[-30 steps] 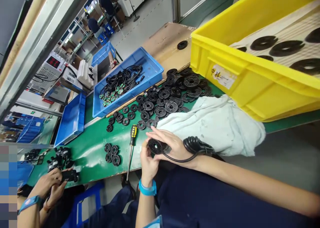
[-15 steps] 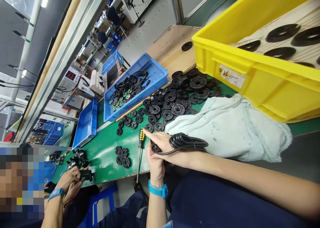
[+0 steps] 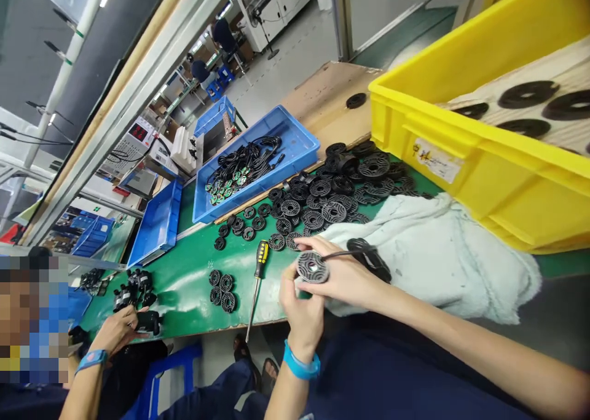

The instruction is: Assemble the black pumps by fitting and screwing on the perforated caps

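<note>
A round black slotted disc [image 3: 313,266] faces up toward me between my two hands, just above the table's near edge. My left hand [image 3: 302,312], with a blue wristband, is closed around its left side. My right hand [image 3: 343,275] grips the right side, fingers along the top and thumb below. A black cable runs from the disc across my right hand to a coiled bundle [image 3: 371,260] near the cloth. To the left lies a yellow-and-black screwdriver [image 3: 260,260]. Several slotted discs [image 3: 222,289] sit grouped on the green table.
A pile of black discs [image 3: 322,198] lies beyond my hands. A pale cloth [image 3: 442,254] and a yellow bin [image 3: 483,180] are to the right. Behind stands a blue tray [image 3: 295,138] with cables. A co-worker's hand [image 3: 120,328] holds a black part at left.
My hands have turned the held part so its slotted face shows, and moved slightly right. The coiled cable has slid from atop my right wrist to its far side.
</note>
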`<state>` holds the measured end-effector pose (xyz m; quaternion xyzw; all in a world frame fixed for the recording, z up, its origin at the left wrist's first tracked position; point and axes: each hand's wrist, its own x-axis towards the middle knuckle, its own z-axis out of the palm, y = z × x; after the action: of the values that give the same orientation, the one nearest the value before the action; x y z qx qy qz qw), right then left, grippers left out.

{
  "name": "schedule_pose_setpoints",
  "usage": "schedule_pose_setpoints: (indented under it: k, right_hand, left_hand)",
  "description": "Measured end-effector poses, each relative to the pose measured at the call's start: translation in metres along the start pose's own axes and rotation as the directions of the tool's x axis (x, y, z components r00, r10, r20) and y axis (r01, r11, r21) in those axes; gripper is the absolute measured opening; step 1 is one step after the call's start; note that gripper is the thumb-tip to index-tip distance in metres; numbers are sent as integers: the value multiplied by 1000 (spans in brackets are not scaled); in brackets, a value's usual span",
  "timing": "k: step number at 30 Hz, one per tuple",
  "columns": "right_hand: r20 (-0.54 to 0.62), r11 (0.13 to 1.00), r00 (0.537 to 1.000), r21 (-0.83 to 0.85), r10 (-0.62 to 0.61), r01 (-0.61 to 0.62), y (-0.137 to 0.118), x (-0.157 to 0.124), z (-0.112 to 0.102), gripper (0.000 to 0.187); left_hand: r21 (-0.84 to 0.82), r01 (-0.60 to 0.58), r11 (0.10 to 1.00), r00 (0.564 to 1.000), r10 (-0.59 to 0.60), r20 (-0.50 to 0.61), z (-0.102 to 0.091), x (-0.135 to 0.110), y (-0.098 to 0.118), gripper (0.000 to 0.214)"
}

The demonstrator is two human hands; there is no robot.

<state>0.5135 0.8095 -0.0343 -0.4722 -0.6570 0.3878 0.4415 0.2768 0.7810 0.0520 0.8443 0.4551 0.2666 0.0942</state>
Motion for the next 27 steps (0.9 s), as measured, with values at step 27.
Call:
schedule_pose_setpoints:
  k: [27]
  right_hand:
    - [74,976,990,191,-121,105,14,6,-12,75]
  left_hand:
    - [605,-690,397,719,282,635,-19,15,-120,35]
